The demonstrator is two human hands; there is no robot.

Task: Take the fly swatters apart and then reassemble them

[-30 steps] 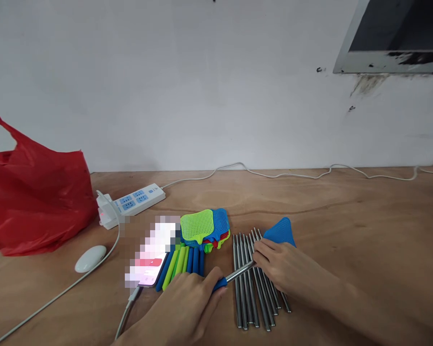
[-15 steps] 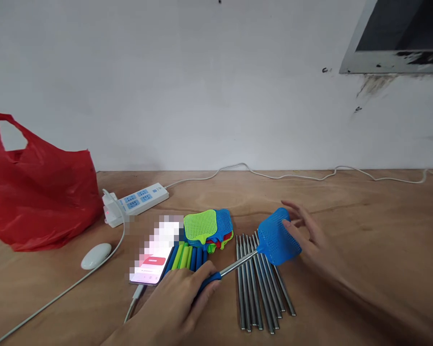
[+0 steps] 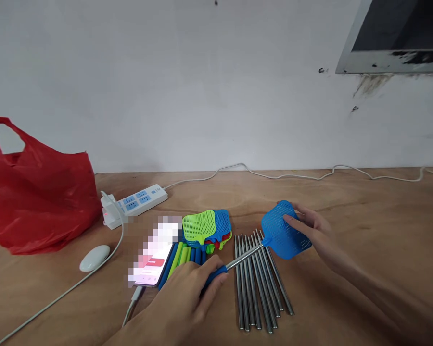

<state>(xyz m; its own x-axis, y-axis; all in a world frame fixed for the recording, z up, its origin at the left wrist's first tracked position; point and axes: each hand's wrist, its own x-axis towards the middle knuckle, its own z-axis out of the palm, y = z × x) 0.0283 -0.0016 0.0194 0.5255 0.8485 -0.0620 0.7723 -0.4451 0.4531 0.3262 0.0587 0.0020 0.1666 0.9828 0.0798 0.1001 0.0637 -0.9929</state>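
Observation:
A blue fly swatter [image 3: 286, 230] with a metal shaft is held between my two hands, slanting up to the right. My left hand [image 3: 193, 293] is wrapped round its blue handle. With thumb on top and fingers behind, my right hand [image 3: 312, 230] grips the perforated head. Beneath the shaft lie several metal rods [image 3: 258, 288], roughly side by side on the table. Behind my left hand, several blue and green handle tubes [image 3: 182, 254] lie in a row, partly covered by that hand. Loose swatter heads [image 3: 199, 226] in green, blue and red are stacked just beyond them.
A lit phone [image 3: 159, 254] with a charging cable lies left of the tubes. Farther left are a white power strip [image 3: 140, 204], a white computer mouse [image 3: 94, 258] and a red plastic bag [image 3: 39, 192]. A white cord [image 3: 288, 176] runs along the wall on the wooden table [image 3: 364, 216].
The swatter has shifted slightly to the right with both hands. My right thumb now lies flat on the head, with the fingers closed behind it.

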